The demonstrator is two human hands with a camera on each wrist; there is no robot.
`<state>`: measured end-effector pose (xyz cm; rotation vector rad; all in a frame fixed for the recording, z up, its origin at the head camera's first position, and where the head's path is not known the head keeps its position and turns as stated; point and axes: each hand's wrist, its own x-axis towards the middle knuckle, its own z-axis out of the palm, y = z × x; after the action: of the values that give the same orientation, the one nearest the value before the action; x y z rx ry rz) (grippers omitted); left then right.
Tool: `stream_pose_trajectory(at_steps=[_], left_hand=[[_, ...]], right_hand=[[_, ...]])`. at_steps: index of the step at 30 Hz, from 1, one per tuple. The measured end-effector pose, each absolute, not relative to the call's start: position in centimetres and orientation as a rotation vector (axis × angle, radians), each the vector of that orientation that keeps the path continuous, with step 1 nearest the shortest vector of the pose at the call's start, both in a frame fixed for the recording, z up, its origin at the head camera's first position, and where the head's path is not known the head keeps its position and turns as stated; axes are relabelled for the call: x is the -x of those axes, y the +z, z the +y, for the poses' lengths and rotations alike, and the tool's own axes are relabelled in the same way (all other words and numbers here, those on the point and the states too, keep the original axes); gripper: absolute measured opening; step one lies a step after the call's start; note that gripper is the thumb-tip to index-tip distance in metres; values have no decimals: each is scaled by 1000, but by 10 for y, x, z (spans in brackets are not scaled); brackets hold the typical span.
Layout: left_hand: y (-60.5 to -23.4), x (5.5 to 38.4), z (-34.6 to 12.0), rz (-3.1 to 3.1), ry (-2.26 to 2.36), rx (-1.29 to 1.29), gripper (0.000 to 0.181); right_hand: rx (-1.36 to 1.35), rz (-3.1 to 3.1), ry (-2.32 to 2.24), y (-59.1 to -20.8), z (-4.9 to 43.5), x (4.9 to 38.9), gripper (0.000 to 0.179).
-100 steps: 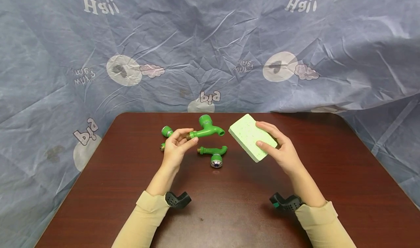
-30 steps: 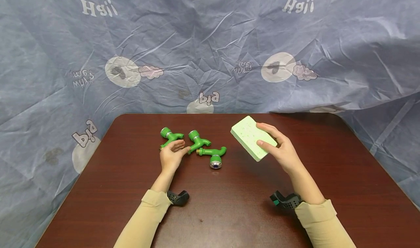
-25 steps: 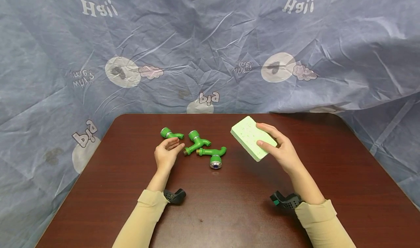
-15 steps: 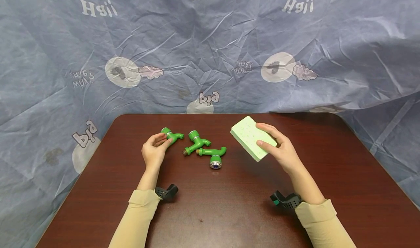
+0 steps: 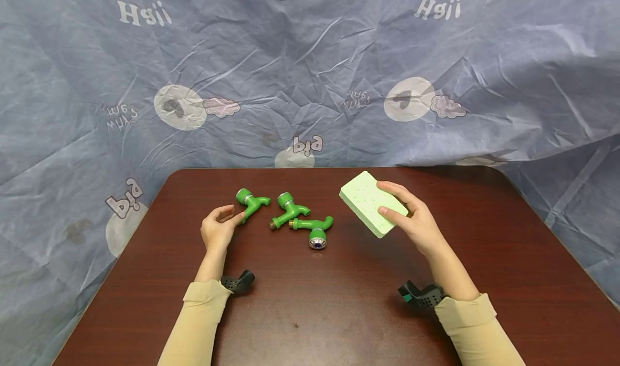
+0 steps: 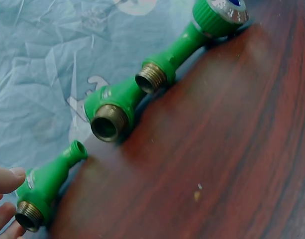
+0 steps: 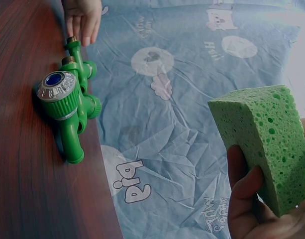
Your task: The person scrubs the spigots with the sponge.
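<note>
My right hand (image 5: 417, 223) grips a pale green porous sponge (image 5: 370, 203) by its right side, thumb on the near face, held up over the table. My left hand (image 5: 218, 230) is beside the leftmost green faucet (image 5: 252, 203), fingers parted and slightly bent, thumb tip at its threaded end. In the left wrist view the fingers (image 6: 5, 181) reach in from the left edge next to that faucet's brass thread (image 6: 29, 215). A second faucet (image 5: 290, 211) lies in the middle. The third faucet (image 5: 315, 226) lies to its right, its chrome-capped knob towards me.
All three faucets lie close together on the dark red-brown wooden table (image 5: 368, 301). Behind the table's far edge hangs a creased blue printed cloth (image 5: 310, 75). Black wrist cameras (image 5: 238, 282) are strapped on both wrists.
My left hand, which held the middle faucet up earlier, has set it down, let go and moved left to the leftmost faucet. The right hand with the sponge has barely moved.
</note>
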<state>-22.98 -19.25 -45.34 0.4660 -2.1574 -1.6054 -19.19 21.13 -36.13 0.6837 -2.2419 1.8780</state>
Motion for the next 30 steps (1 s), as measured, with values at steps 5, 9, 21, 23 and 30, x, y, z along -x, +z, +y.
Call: stream_pose_trajectory(at_steps=[5,9,21,23,30], left_hand=[[-460,231,-195,-2169,-1603,-470,36],[-466,232,-197,-2231,-1537,-467,37],[-465,229,-193,-2491,-1195,-341,43],[-464,228,-192,-2505,-1151,-314,40],[-465,230,-193,-2422,-1080,-281,31]], right_hand=[[-683,-2248,1875,-362,210,193,46],[-681,-2262,1868,-362,210,193,46],[-662,-2283,1876,-364,209,192,46],[-658,-2283,1882,-364,209,192,46],[-669,-2271,1883,-364,208,192,46]])
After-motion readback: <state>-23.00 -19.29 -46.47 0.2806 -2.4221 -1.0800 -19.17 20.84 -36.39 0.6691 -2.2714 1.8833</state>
